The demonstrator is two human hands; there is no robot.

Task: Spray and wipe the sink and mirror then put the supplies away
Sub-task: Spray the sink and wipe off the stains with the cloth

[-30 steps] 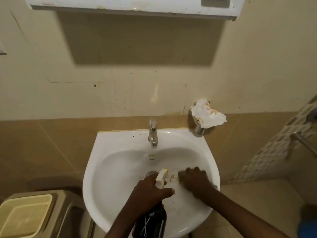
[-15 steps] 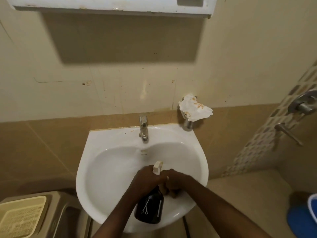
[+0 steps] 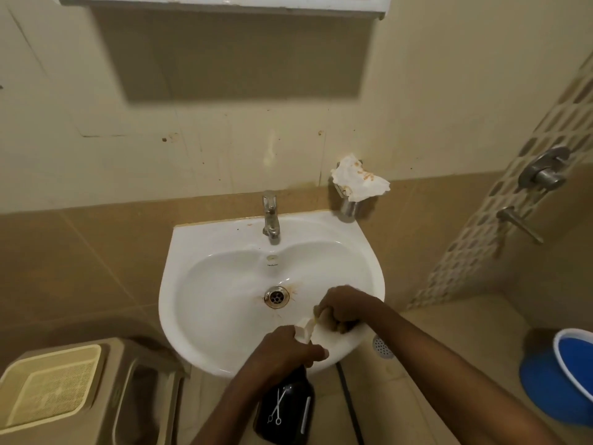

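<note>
Status from my end: mid sink stage, I'd judge. Rust-orange staining shows around the drain (image 3: 276,297), so the sink (image 3: 199,319) isn't clean yet. Mirror isn't in view; only the underside of a white cabinet or shelf (image 3: 224,3) shows at the top edge. Mirror wipe and stowing supplies look undone.

Left to right:

- Lower left of frame: beige bin with a cream perforated lid (image 3: 51,390), just beside the sink's left rim. Little room to swing that way.
- Centre bottom: my left hand (image 3: 282,351) is wrapped closed around the neck of the dark spray bottle (image 3: 284,409), finger on the trigger side. The pale nozzle (image 3: 306,327) points up-right over the near rim of the basin. Bottle body hangs below the front rim, outside the bowl.
- Centre: tap (image 3: 271,216) at the back edge, well apart from both hands. Basin bowl open and unobstructed to the left of the drain.
- Right of centre: my right hand (image 3: 345,311) is fisted low on the basin's right inner wall, touching the nozzle tip. Can't tell whether it has a cloth bunched inside.
- Upper right of the sink: crumpled stained tissue (image 3: 359,179) on a metal holder (image 3: 348,208), near the rim.
- Far right: shower valve (image 3: 542,171) on the tiled wall, blue bucket (image 3: 564,377) on the floor. Clear floor between sink and bucket.
</note>
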